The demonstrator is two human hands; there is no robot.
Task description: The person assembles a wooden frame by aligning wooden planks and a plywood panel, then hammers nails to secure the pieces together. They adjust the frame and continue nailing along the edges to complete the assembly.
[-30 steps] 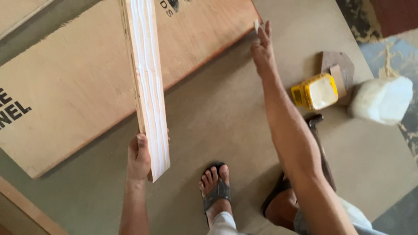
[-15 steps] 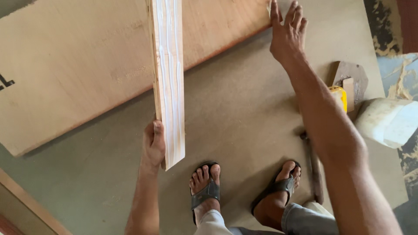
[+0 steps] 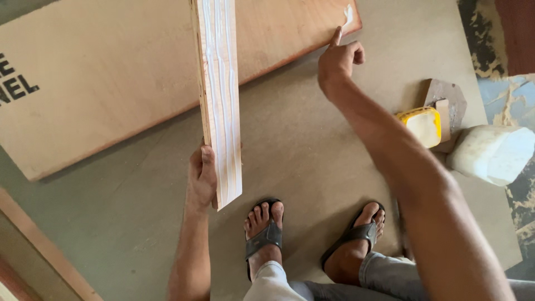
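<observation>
The left hand (image 3: 202, 177) grips a wooden strip (image 3: 221, 100) upright, its face already streaked with white glue. The right hand (image 3: 339, 60), forefinger out, touches a glue dab (image 3: 348, 13) on the plywood sheet's (image 3: 128, 72) corner; strip not yet laid down.

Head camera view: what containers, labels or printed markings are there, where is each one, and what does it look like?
Printed marking: left edge of the large plywood sheet lying on the floor; bold black block letters, cut off by the frame.
Yellow tub: floor, right of the right arm; squarish, open, pale contents.
White container: floor at far right, beside the tub; rounded, translucent white.
No screens or signs.
</observation>
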